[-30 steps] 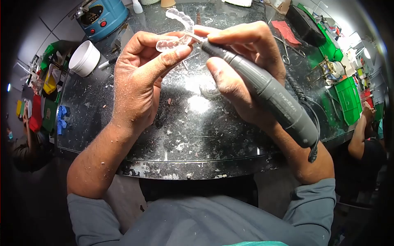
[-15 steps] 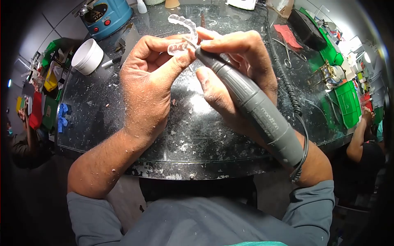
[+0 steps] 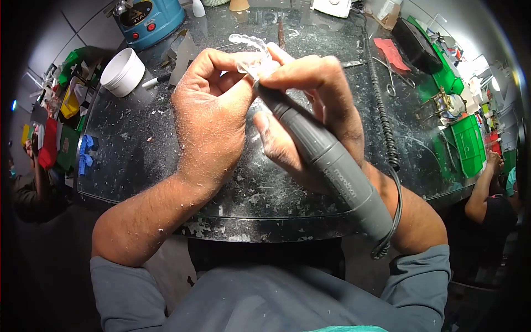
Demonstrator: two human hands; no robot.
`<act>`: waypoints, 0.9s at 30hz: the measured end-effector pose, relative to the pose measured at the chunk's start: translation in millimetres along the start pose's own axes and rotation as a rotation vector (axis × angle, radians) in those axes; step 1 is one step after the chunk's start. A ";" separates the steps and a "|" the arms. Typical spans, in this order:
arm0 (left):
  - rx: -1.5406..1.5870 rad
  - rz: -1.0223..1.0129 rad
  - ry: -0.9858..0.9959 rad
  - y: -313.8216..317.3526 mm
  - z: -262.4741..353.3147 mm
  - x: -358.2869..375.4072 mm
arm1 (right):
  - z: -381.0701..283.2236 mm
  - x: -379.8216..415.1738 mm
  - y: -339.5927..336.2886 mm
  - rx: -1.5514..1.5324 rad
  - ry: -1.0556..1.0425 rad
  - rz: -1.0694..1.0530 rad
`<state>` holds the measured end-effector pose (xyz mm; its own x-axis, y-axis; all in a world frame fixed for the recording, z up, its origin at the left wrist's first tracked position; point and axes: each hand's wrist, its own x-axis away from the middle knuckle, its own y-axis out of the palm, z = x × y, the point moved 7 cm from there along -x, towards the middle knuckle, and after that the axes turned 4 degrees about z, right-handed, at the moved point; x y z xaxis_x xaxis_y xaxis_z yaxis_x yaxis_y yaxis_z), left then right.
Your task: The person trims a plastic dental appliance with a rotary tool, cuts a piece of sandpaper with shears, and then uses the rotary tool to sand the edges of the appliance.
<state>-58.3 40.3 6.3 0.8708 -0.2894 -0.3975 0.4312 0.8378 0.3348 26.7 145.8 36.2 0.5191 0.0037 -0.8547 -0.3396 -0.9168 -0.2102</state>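
Note:
A clear dental aligner [image 3: 251,41], curved like an arch of teeth, is pinched in the fingers of my left hand [image 3: 213,105]. My right hand [image 3: 326,99] grips a dark grey rotary handpiece [image 3: 337,163] like a pen, its nose tilted up to the left. The tip of the handpiece meets the near part of the aligner, where my fingers partly cover both. Fine white dust coats my left hand and wrist. From the rear of the handpiece a coiled black cord [image 3: 385,122] runs up the table on the right.
The black table [image 3: 265,213] is strewn with white flecks. At the left stand a white tub [image 3: 123,73], a marker [image 3: 156,81] and a blue machine [image 3: 152,22]. Scissors [image 3: 391,80], red material [image 3: 391,53] and green bins [image 3: 469,141] lie at the right. Other people sit at both sides.
The aligner has tilted, so its arch looks flatter. My left hand has turned slightly and shifted right; the handpiece has moved left and down with my right hand.

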 end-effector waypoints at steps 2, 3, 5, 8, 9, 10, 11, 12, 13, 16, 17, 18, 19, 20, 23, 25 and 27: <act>-0.044 0.004 0.012 -0.1 1.3 -0.3 | -0.6 -0.7 1.8 -0.040 0.017 -0.018; -0.088 0.009 0.022 -0.6 2.1 0.0 | 3.5 -0.2 0.0 -0.047 0.024 -0.002; -0.070 0.004 0.019 1.2 2.6 0.6 | 2.1 -1.2 1.6 -0.037 0.029 -0.020; -0.057 0.008 0.004 -0.1 -0.1 -0.1 | -0.5 -1.8 2.7 -0.030 0.053 -0.029; -0.078 0.008 0.005 -0.7 0.0 -0.5 | 0.2 -1.4 2.4 -0.031 0.053 -0.029; -0.099 0.008 0.006 -1.1 0.2 -0.6 | 1.2 -0.9 1.8 -0.016 0.048 -0.033; -0.098 0.008 0.007 -1.3 -0.1 -0.6 | 1.4 -0.8 1.2 0.001 0.042 -0.038; -0.058 0.009 0.003 -1.3 -0.8 -0.5 | 1.8 -0.5 2.5 -0.022 0.064 -0.045; -0.018 0.010 0.000 -1.1 -1.3 -0.7 | 2.6 -0.7 1.2 -0.020 0.063 -0.044; 0.063 -0.016 0.015 1.5 1.0 0.5 | 7.5 0.1 -7.6 -0.008 0.111 0.026; 0.063 -0.016 0.014 1.6 0.6 0.3 | 7.4 -1.0 -8.3 -0.008 0.111 0.026; 0.106 -0.009 -0.019 1.3 -1.9 0.0 | 4.6 -2.7 -7.7 -0.007 0.071 0.003; 0.150 -0.003 -0.052 1.2 -4.6 -0.4 | 1.9 -3.8 -7.2 -0.004 0.030 -0.020; 0.158 0.005 -0.044 0.8 -5.5 -1.0 | 2.8 -4.5 -8.0 -0.021 0.041 -0.005; 0.117 -0.019 -0.070 3.3 -2.3 -0.5 | 9.8 -2.6 -15.3 0.009 0.094 0.016; 0.149 -0.008 -0.071 3.0 -2.9 -1.0 | 5.4 -4.4 -15.6 0.015 0.033 -0.002; 0.150 -0.019 -0.064 2.5 -1.7 -1.9 | 3.4 -4.0 -15.0 0.045 0.032 -0.033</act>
<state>-59.3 43.7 6.4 0.8733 -0.3377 -0.3512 0.4741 0.7548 0.4532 27.0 160.9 41.2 0.5552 0.0197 -0.8315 -0.3570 -0.8973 -0.2597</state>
